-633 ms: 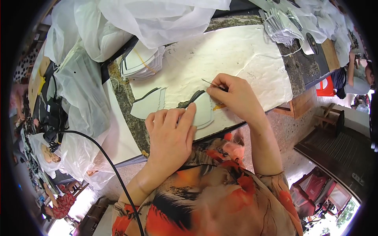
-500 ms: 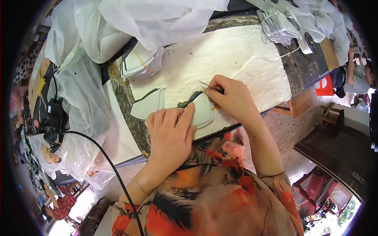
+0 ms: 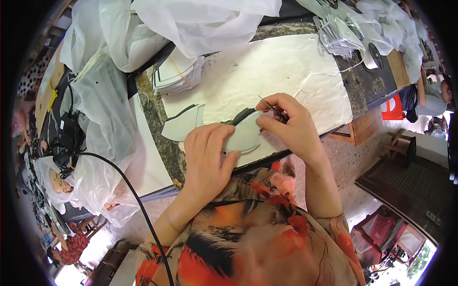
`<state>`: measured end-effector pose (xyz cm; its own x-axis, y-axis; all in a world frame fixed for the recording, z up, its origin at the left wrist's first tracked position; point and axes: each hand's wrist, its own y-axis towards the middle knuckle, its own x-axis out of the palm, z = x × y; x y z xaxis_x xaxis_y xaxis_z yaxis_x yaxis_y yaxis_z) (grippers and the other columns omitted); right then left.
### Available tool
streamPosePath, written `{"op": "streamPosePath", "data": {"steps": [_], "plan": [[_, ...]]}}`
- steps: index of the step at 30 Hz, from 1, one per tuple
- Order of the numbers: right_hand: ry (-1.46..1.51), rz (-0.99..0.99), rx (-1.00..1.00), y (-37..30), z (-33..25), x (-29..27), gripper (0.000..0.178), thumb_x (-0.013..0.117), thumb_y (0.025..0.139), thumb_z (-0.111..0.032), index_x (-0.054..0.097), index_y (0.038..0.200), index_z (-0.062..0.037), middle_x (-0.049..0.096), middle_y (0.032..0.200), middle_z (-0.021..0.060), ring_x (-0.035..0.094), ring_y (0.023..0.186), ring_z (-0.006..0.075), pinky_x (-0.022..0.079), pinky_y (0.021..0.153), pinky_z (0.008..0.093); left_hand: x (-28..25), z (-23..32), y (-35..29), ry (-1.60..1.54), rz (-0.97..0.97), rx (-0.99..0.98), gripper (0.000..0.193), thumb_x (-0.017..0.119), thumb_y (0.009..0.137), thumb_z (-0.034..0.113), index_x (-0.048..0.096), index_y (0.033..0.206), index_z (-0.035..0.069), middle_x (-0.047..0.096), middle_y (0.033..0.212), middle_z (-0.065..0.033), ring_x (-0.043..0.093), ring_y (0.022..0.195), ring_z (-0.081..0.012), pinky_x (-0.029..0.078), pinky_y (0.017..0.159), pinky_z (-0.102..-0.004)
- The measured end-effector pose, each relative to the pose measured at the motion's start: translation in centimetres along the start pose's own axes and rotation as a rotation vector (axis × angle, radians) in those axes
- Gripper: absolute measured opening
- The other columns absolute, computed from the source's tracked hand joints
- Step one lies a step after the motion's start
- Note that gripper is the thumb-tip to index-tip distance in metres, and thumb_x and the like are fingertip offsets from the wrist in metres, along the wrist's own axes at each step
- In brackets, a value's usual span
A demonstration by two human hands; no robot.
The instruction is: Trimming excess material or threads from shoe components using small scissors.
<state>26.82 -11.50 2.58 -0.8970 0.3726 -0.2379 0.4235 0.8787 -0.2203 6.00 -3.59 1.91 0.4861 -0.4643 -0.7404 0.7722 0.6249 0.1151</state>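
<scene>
Left hand (image 3: 207, 150) covered the pale panel's (image 3: 244, 137) left part. Right hand (image 3: 290, 123) hid the slim pointed tool's (image 3: 264, 102) grip; kind unclear. White plastic bag (image 3: 205, 26) was cut by top edge, black cable (image 3: 128, 185) by bottom. Red-clad person (image 3: 76, 243), lower left: too small to read.

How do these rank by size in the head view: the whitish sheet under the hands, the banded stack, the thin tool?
1. Whitish sheet
2. Banded stack
3. Thin tool, partly covered by the right hand
</scene>
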Motion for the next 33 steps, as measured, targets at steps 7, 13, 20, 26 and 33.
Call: {"op": "streamPosePath", "data": {"steps": [7,13,20,26,33], "plan": [[0.105,-0.050,-0.007,-1.0,0.3,-0.3,0.015,0.073,0.083,-0.004,0.063,0.094,-0.0023,0.059,0.086,-0.0013,0.051,0.076,0.0056,0.042,0.068,0.0217,-1.2,0.0,1.1,-0.291,0.015,-0.083,0.043,0.077,0.078,0.020,0.064,0.116,0.008,0.058,0.110,-0.0118,0.052,0.108,-0.0315,0.041,0.097,-0.0401],[0.211,-0.111,0.007,-1.5,0.4,-0.3,0.011,0.071,0.088,-0.005,0.062,0.095,-0.0061,0.053,0.083,-0.0083,0.042,0.071,0.0005,0.035,0.062,0.0179,-1.5,0.0,2.2,-0.243,0.022,-0.032,0.023,0.077,0.080,0.022,0.069,0.097,0.008,0.059,0.101,-0.0078,0.052,0.098,-0.0290,0.042,0.088,-0.0384],[0.221,-0.160,-0.052,-1.6,0.9,0.0,0.010,0.068,0.090,-0.002,0.062,0.097,-0.0051,0.055,0.085,-0.0066,0.046,0.075,0.0019,0.038,0.065,0.0182,-1.9,0.6,4.1,-0.515,-0.134,-0.264,0.022,0.070,0.088,0.026,0.067,0.089,0.004,0.062,0.081,-0.0076,0.057,0.080,-0.0271,0.045,0.076,-0.0373],[0.139,-0.179,-0.192,-2.7,1.2,0.0,0.015,0.070,0.088,0.002,0.062,0.098,-0.0043,0.061,0.095,0.0006,0.055,0.084,0.0064,0.045,0.074,0.0212,-1.8,-0.5,5.7,-0.513,-0.393,-0.397,0.030,0.065,0.091,0.028,0.065,0.086,-0.002,0.063,0.075,-0.0149,0.060,0.070,-0.0286,0.045,0.065,-0.0400],[0.650,-0.057,-0.124,-3.6,0.1,-1.3,0.020,0.071,0.083,0.007,0.061,0.097,-0.0040,0.062,0.094,0.0022,0.058,0.083,0.0078,0.046,0.074,0.0231,-1.8,-1.8,5.1,-0.319,-0.311,-0.130,0.023,0.063,0.096,0.022,0.069,0.093,0.000,0.061,0.079,-0.0023,0.053,0.071,-0.0098,0.044,0.066,-0.0279]]}}
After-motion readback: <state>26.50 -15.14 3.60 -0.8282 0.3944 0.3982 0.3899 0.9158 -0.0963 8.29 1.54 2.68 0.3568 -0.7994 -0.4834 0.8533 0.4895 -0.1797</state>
